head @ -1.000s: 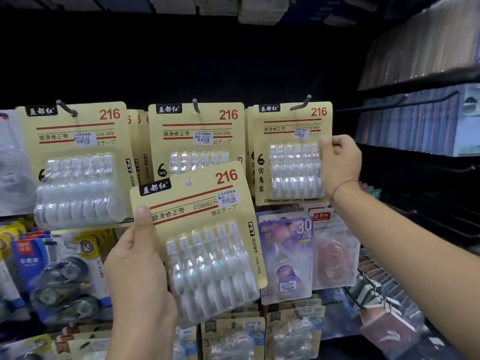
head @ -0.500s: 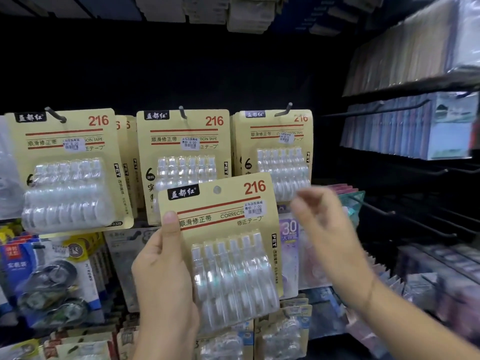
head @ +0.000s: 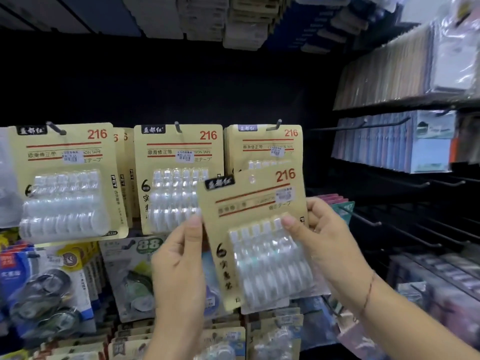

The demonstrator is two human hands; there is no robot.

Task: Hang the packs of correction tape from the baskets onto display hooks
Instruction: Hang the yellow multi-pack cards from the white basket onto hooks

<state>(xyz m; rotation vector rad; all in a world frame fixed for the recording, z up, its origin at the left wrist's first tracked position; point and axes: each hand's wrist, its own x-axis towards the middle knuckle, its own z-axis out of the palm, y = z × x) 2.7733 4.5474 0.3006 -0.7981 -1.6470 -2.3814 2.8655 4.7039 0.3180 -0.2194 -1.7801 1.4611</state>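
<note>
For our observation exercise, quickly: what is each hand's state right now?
Left hand: closed on the loose correction tape pack, pinching its left edge.
Right hand: closed on the same pack, gripping its right side.

Above you, pale boxes (head: 241, 24) sit stacked along the top edge, over a black back panel (head: 181, 81). On your right, a dark shelf (head: 405, 100) carries a tight row of thin booklets (head: 384, 71) standing upright. A second row with blue spines (head: 376, 144) stands just below it. Low on your left are blue packs (head: 44, 289) with dark round rollers, beside a grey pack marked 88 (head: 130, 276). Pink and teal cards (head: 337, 206) peek out mid-right. Low-right goods are too blurred to tell.
</note>
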